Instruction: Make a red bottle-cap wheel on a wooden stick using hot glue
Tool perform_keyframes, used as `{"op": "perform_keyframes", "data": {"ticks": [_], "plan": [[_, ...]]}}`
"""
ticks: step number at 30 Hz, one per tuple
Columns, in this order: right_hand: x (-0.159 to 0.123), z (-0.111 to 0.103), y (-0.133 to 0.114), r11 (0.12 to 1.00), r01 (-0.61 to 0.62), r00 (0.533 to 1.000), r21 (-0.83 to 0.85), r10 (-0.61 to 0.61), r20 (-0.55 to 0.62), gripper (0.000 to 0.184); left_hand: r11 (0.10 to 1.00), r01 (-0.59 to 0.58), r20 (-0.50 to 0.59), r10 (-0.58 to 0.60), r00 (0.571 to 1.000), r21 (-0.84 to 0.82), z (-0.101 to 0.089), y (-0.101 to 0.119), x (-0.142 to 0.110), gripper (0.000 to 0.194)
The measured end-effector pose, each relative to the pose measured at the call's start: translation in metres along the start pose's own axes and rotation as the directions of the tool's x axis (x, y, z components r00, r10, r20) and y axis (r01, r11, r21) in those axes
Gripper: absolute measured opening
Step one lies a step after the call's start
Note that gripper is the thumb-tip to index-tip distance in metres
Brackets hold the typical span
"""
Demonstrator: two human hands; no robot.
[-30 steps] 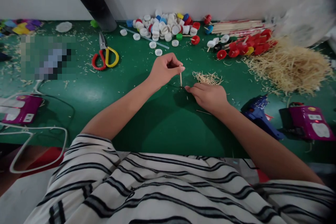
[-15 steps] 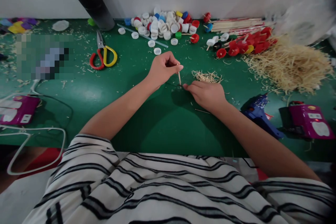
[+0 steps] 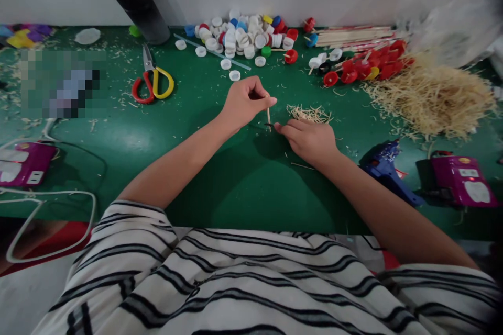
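Observation:
My left hand (image 3: 247,100) pinches the top of a short wooden stick (image 3: 269,114) between thumb and fingers, its lower end near the table. My right hand (image 3: 308,138) is closed, resting low on the table just right of the stick. From its fingertips a thin dark blade (image 3: 269,124) reaches across the stick's lower part; most of it is hidden in the fingers. Behind the right hand lies a small heap of wood shavings (image 3: 308,113).
White and coloured bottle caps (image 3: 243,36) are piled along the wall. Red caps on sticks (image 3: 365,65) and a big shavings heap (image 3: 436,94) lie right. Scissors (image 3: 151,78) lie left. A blue glue gun (image 3: 387,170) sits beside my right forearm, near a purple power socket (image 3: 463,180).
The dark blade now shows against the stick, slightly higher than before. Both hands have stayed almost in place; the whole view has shifted slightly left.

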State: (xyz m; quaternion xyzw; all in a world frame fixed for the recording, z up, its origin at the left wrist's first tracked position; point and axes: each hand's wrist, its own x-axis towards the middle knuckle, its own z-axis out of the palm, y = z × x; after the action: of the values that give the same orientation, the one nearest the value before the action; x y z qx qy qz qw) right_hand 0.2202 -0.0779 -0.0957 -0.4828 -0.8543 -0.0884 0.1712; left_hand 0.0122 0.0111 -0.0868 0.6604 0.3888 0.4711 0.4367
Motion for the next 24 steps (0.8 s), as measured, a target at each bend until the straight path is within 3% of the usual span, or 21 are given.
{"op": "perform_keyframes", "data": {"ticks": [4, 12, 18, 24], "plan": [[-0.005, 0.000, 0.000, 0.999, 0.034, 0.998, -0.034, -0.032, 0.053, 0.044, 1.000, 0.020, 0.006, -0.020, 1.000, -0.012, -0.001, -0.001, -0.002, 0.034], [0.007, -0.005, -0.002, 0.999, -0.044, 0.997, -0.027, 0.042, -0.061, 0.045, 1.000, 0.012, 0.002, -0.012, 1.000, -0.006, 0.006, 0.004, 0.000, 0.032], [-0.002, -0.001, -0.001, 1.000, 0.005, 0.999, -0.004, -0.005, 0.043, 0.045, 0.999, 0.037, -0.014, -0.038, 0.999, -0.033, 0.003, 0.000, 0.000, 0.039], [-0.003, -0.002, 0.002, 1.000, 0.000, 0.998, 0.009, -0.001, 0.055, 0.041, 0.997, 0.063, -0.025, -0.065, 0.998, -0.052, 0.008, 0.008, -0.002, 0.036]]}}
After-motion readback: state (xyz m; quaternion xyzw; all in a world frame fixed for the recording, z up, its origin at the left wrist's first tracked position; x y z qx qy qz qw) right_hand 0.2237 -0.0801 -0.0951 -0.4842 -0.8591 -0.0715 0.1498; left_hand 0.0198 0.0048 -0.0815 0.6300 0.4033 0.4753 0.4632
